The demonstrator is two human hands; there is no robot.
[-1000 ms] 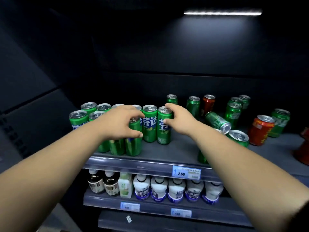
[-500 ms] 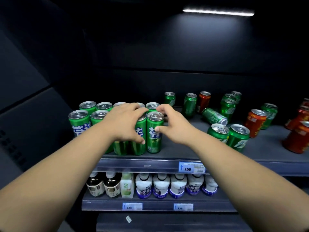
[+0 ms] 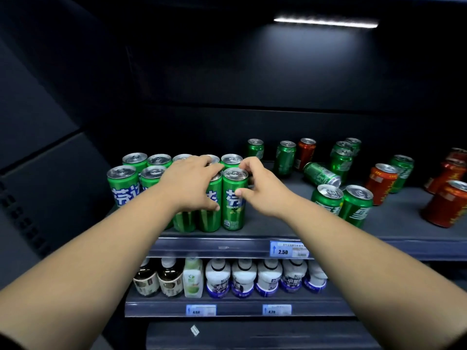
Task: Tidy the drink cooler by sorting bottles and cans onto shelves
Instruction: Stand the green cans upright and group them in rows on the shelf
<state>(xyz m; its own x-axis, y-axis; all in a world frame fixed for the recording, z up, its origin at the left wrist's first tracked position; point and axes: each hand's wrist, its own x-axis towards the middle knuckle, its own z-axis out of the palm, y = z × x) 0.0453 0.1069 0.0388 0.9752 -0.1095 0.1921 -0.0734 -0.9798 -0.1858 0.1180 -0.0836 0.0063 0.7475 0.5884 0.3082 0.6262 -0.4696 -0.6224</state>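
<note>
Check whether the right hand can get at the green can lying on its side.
Probably yes: the right hand pinches the front slim can, but bare shelf lies between it and the tipped can; two upright green cans stand nearer the edge, not across the path.

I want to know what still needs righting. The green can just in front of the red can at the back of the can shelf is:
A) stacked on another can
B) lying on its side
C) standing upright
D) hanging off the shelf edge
B: the green can lies on its side on the shelf, its top facing front-right, while the red can behind it stands upright.
</note>
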